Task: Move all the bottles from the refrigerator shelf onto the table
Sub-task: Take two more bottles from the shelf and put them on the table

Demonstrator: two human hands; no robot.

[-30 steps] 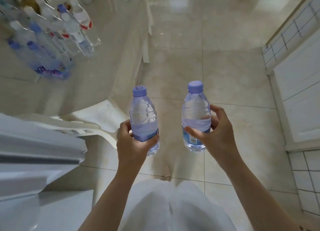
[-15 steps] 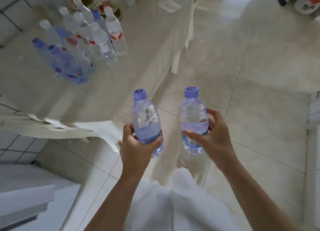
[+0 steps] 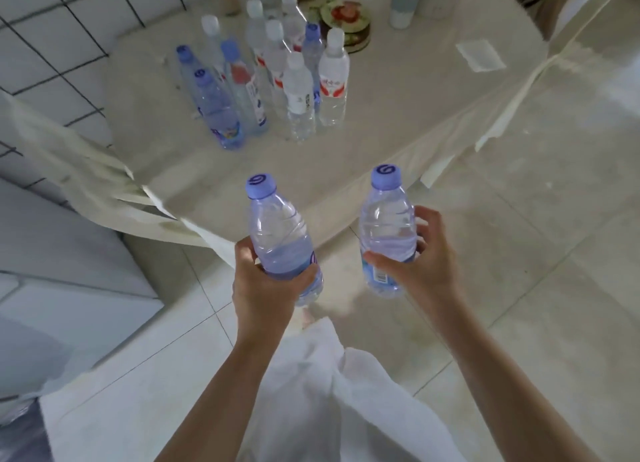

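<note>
Gripping 2 bottles, left hand (image 3: 263,288) w/ left bottle (image 3: 280,239), right hand (image 3: 420,257) w/ right bottle (image 3: 386,233)

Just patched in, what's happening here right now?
A person is carrying two blue-capped water bottles toward the cloth-covered table. The left hand grips one bottle around its lower body, and the right hand holds the other bottle the same way. Both are upright, in the air near the table's front edge, not yet set down. A cluster of bottles already stands on the table near the tiled wall, beside a round tin.
</note>
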